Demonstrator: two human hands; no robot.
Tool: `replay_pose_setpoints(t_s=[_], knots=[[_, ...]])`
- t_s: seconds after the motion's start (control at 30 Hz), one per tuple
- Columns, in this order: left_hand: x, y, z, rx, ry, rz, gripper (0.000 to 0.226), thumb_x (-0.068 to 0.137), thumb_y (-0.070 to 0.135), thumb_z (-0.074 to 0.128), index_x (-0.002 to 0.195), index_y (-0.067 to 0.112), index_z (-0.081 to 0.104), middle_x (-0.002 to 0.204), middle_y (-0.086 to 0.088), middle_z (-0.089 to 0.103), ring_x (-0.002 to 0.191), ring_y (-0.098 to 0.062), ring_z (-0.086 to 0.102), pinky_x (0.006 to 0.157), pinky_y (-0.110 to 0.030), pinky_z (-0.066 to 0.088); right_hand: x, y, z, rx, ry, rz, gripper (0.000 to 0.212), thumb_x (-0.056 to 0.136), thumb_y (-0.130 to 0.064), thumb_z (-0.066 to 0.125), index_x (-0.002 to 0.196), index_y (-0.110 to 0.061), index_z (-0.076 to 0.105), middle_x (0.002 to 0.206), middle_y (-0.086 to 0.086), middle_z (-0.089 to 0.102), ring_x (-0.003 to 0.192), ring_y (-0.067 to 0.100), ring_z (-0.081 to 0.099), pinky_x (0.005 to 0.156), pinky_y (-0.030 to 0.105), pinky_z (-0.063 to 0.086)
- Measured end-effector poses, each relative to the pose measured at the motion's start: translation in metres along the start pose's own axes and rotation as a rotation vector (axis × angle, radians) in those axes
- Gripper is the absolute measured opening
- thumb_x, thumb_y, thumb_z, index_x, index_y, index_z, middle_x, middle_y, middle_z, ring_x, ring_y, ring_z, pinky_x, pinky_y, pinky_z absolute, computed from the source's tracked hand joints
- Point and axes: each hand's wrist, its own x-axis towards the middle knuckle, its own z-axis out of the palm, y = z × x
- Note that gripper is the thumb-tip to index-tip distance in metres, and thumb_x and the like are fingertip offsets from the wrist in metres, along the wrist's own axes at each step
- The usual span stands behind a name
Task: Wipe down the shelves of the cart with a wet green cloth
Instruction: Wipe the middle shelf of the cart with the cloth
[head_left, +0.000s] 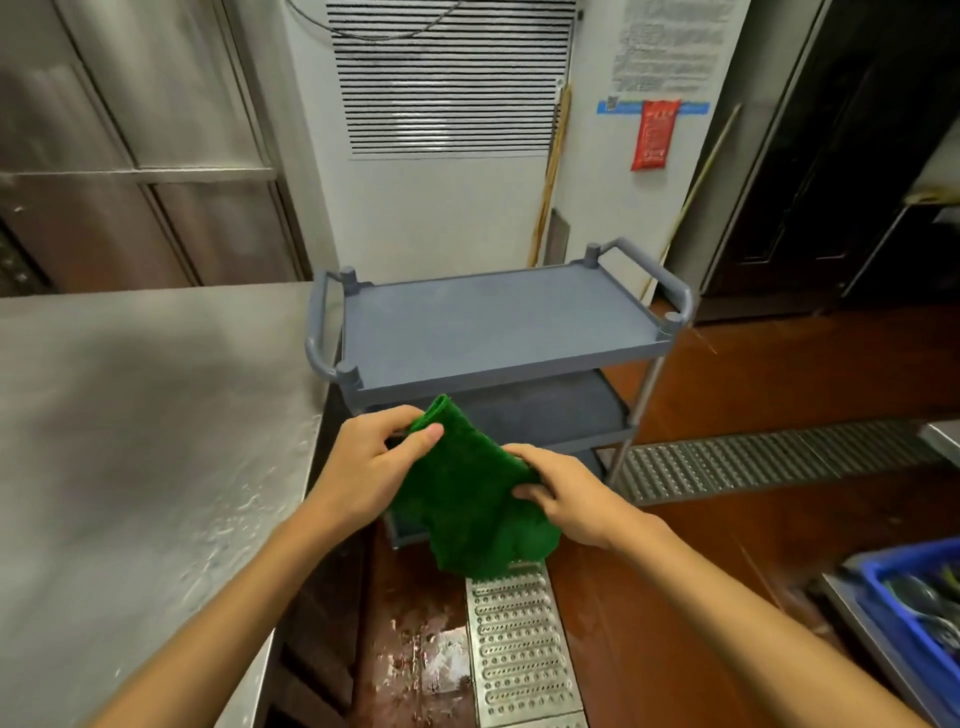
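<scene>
Grey three-shelf cart (613, 366) stands against the white wall. Person stands at its near side, both arms out.

Green cloth (467, 499): held in the air just in front of the cart, level with the middle shelf (550, 410), not touching any shelf. It hangs folded and slack below the hands.

Left hand (366, 467): fingers curled, thumb pinching the cloth's upper corner nearest the cart.

Right hand (569, 501): fingers and thumb curled round the cloth's other edge, slightly lower.

Top shelf (493, 322): bare, dull patches on its surface.

Steel counter (156, 415) butts against the cart's left handle. Perforated drain grate (519, 649) runs along the floor in front of the cart. Blue crate (914, 587) sits well to the cart's right, nearer the person.
</scene>
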Motion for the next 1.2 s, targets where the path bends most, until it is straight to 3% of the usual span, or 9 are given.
replay_pose_setpoints(t_s=[0.2, 0.37, 0.57, 0.73, 0.83, 0.93, 1.0, 1.07, 1.2], knots=[[0.053, -0.01, 0.027, -0.073, -0.042, -0.043, 0.015, 0.094, 0.027, 0.066, 0.086, 0.024, 0.078, 0.084, 0.004, 0.077, 0.08, -0.01, 0.074, 0.073, -0.027, 0.056, 0.042, 0.048, -0.006, 0.008, 0.083, -0.058, 0.038, 0.099, -0.009, 0.052, 0.134, -0.025, 0.055, 0.127, -0.009, 0.063, 0.118, 0.007, 0.057, 0.099, 0.034, 0.05], [0.108, -0.011, 0.051, -0.113, -0.028, -0.108, 0.019, 0.095, 0.033, 0.065, 0.084, 0.024, 0.077, 0.085, -0.001, 0.077, 0.082, -0.016, 0.074, 0.077, -0.036, 0.058, 0.089, 0.088, -0.019, 0.022, 0.058, -0.121, 0.057, 0.096, -0.004, 0.045, 0.139, -0.041, 0.044, 0.135, -0.013, 0.054, 0.126, 0.002, 0.05, 0.104, 0.02, 0.042], [0.176, -0.011, 0.073, -0.09, 0.01, -0.206, 0.032, 0.097, 0.036, 0.061, 0.082, 0.009, 0.071, 0.084, -0.025, 0.067, 0.084, -0.043, 0.065, 0.078, -0.054, 0.052, 0.146, 0.136, -0.049, 0.062, 0.003, -0.102, 0.03, 0.099, -0.014, 0.05, 0.126, -0.023, 0.059, 0.125, -0.006, 0.061, 0.117, 0.009, 0.056, 0.101, 0.035, 0.047], [0.221, -0.013, 0.087, -0.05, -0.049, -0.258, 0.032, 0.098, 0.029, 0.059, 0.073, 0.008, 0.061, 0.067, -0.006, 0.054, 0.064, -0.017, 0.053, 0.067, -0.037, 0.04, 0.178, 0.178, -0.077, 0.114, -0.173, 0.014, 0.035, 0.079, -0.033, 0.075, 0.106, -0.038, 0.054, 0.116, -0.019, 0.061, 0.113, 0.0, 0.055, 0.098, 0.033, 0.047], [0.241, -0.015, 0.092, -0.069, -0.053, -0.275, 0.036, 0.097, 0.031, 0.059, 0.075, 0.003, 0.056, 0.068, -0.006, 0.051, 0.065, -0.017, 0.051, 0.067, -0.036, 0.038, 0.192, 0.202, -0.084, 0.146, -0.17, 0.055, 0.024, 0.083, -0.03, 0.073, 0.09, -0.034, 0.05, 0.116, -0.017, 0.064, 0.112, 0.002, 0.057, 0.098, 0.033, 0.047], [0.258, -0.018, 0.093, -0.103, -0.049, -0.302, 0.04, 0.088, 0.038, 0.059, 0.078, -0.001, 0.056, 0.071, -0.009, 0.053, 0.068, -0.02, 0.052, 0.068, -0.035, 0.038, 0.202, 0.222, -0.087, 0.17, -0.175, 0.115, 0.027, 0.09, -0.028, 0.067, 0.11, -0.035, 0.05, 0.123, -0.015, 0.062, 0.119, 0.004, 0.056, 0.102, 0.033, 0.047], [0.267, -0.02, 0.095, -0.133, -0.059, -0.319, 0.035, 0.089, 0.034, 0.061, 0.076, 0.002, 0.056, 0.07, -0.007, 0.053, 0.068, -0.019, 0.053, 0.066, -0.033, 0.039, 0.207, 0.235, -0.091, 0.208, -0.279, 0.156, 0.07, 0.084, -0.031, 0.074, 0.139, -0.045, 0.034, 0.133, -0.014, 0.056, 0.126, 0.003, 0.05, 0.106, 0.029, 0.043], [0.276, -0.022, 0.098, -0.157, -0.077, -0.323, 0.035, 0.089, 0.032, 0.061, 0.077, 0.0, 0.055, 0.071, -0.007, 0.052, 0.069, -0.018, 0.053, 0.065, -0.031, 0.039, 0.215, 0.243, -0.091, 0.177, -0.362, 0.14, 0.093, 0.079, -0.038, 0.078, 0.148, -0.052, 0.018, 0.137, -0.013, 0.05, 0.128, 0.001, 0.044, 0.109, 0.028, 0.039], [0.292, -0.028, 0.101, -0.196, -0.156, -0.319, 0.041, 0.092, 0.033, 0.063, 0.084, -0.007, 0.055, 0.076, -0.012, 0.054, 0.072, -0.021, 0.054, 0.061, -0.025, 0.044, 0.234, 0.251, -0.08, 0.088, -0.315, 0.099, 0.056, 0.083, -0.04, 0.071, 0.135, -0.041, 0.05, 0.128, -0.011, 0.05, 0.123, 0.007, 0.05, 0.107, 0.03, 0.041]])
